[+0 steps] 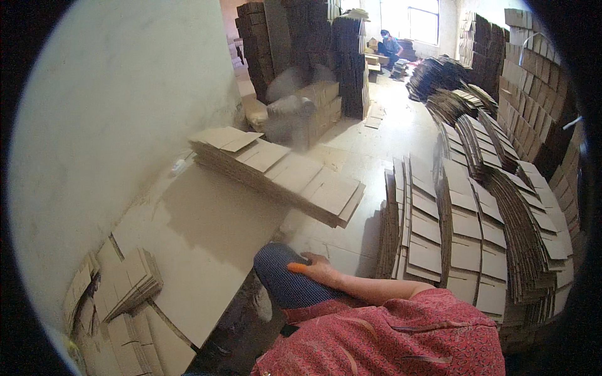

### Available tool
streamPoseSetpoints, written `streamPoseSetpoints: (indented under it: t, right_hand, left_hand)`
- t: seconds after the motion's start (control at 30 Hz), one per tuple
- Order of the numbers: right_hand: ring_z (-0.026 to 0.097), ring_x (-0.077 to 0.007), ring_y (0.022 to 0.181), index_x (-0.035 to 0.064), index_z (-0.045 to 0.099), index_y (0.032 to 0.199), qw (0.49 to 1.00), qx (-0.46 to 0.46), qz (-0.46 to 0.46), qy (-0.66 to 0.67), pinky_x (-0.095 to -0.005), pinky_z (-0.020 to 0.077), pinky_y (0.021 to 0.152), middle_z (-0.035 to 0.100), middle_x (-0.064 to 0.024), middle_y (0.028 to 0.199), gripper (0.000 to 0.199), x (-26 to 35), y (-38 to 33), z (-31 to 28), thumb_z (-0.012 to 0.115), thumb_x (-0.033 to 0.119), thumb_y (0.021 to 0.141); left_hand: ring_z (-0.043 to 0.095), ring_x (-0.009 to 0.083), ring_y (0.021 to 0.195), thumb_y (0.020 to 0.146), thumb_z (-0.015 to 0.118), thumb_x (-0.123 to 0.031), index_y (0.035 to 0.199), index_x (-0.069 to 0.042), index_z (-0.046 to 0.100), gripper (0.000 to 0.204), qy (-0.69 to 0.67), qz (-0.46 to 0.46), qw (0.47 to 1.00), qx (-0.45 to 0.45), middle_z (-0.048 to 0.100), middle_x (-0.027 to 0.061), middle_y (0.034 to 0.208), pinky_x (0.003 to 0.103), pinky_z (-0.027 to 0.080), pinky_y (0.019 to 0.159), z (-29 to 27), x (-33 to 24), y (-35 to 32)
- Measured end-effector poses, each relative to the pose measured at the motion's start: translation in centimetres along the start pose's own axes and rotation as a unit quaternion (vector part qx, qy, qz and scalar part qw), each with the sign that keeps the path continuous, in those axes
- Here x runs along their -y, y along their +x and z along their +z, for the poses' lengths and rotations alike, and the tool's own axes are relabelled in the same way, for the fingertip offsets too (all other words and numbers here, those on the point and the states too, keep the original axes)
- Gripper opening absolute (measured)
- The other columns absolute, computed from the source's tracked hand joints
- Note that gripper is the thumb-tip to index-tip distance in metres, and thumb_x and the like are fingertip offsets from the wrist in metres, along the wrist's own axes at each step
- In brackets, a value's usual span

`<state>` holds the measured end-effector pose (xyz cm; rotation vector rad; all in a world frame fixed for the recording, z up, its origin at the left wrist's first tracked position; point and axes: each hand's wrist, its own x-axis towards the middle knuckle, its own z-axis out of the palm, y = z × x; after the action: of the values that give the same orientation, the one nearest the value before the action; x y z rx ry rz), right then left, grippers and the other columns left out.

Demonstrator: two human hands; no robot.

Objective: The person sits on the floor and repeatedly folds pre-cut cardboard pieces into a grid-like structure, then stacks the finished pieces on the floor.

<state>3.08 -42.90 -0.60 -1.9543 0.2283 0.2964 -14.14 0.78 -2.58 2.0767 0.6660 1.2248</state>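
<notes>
My right hand (321, 272) lies on my knee, covered in dark blue speckled cloth (283, 273). An orange cover (297, 267) sits on its thumb, and the fingers spread over the knee's far side with nothing visible in them. The right forearm comes out of a red patterned sleeve. My left hand is out of sight. Beyond the knee, a stack of flat brown cardboard pieces (276, 169) lies across the pale tabletop (188, 250), its right end jutting past the table's edge. More cardboard pieces (128, 282) are bundled at the table's near left.
To my right, long rows of stacked cardboard (461, 219) cover the floor. Tall cardboard piles (536, 75) rise along the right side and also at the back. A blurred fan-like shape (295, 103) stands beyond the table. A person (390, 49) sits far off near the window. A white wall (125, 94) borders the left.
</notes>
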Motion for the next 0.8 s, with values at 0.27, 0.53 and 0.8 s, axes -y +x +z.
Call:
streamPoseSetpoints:
  t: [0.27, 0.53, 0.8]
  right_hand:
    - [0.058, -0.0337, 0.111, 0.0009, 0.051, 0.130, 0.999, -0.022, -0.015, -0.025, -0.0413, 0.0449, 0.095, 0.059, -0.0230, 0.121, 0.093, 0.4, 0.1, 0.3, 0.064, 0.071, 0.071]
    - [0.058, -0.0321, 0.112, -0.0032, 0.050, 0.130, 0.999, -0.038, -0.024, 0.004, -0.0371, 0.0448, 0.095, 0.058, -0.0250, 0.122, 0.091, 0.1, 0.2, 0.4, 0.069, 0.064, 0.071]
    - [0.057, -0.0355, 0.113, -0.0013, 0.049, 0.131, 0.998, -0.047, -0.032, -0.020, -0.0407, 0.0436, 0.097, 0.058, -0.0253, 0.122, 0.095, -0.9, 0.8, 0.6, 0.064, 0.071, 0.071]
  left_hand:
    - [0.055, 0.0229, 0.072, 0.093, 0.058, -0.014, 0.096, 0.002, 0.066, 0.019, -0.001, 0.001, 1.000, -0.002, 0.064, 0.0131, 0.081, 0.037, 0.048, 0.071, -0.2, 0.1, 0.1]
    - [0.054, 0.0225, 0.071, 0.093, 0.058, -0.014, 0.096, 0.002, 0.066, 0.018, 0.003, -0.002, 1.000, -0.004, 0.063, 0.0128, 0.081, 0.037, 0.048, 0.071, -0.6, 0.2, -0.3]
    - [0.054, 0.0221, 0.071, 0.093, 0.058, -0.015, 0.096, 0.001, 0.066, 0.018, 0.002, -0.002, 1.000, -0.007, 0.063, 0.0126, 0.080, 0.037, 0.048, 0.070, -0.8, 0.2, -0.4]
